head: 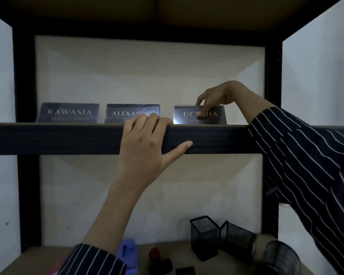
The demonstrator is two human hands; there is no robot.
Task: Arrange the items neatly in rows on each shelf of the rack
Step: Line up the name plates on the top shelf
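Note:
Three dark desk name plates stand in a row on the upper shelf of a black rack: "KAWASIA" (69, 112) at left, "ALEXANDER" (127, 112) in the middle, and a third plate (214, 116) at right. My right hand (218, 97) reaches over the shelf and pinches the top edge of the right plate, thumb on its front. My left hand (147, 143) grips the shelf's black front beam (68, 138), fingers curled over its top and thumb pressed on its face, partly hiding the middle plate.
On the lower shelf (38, 257) sit two black mesh pen holders (204, 237) (237, 242), a round mesh cup (280, 259), a blue stapler-like item (128, 253), a red-topped stamp (154, 254) and small black blocks (184, 270). Black uprights (271, 86) frame both sides.

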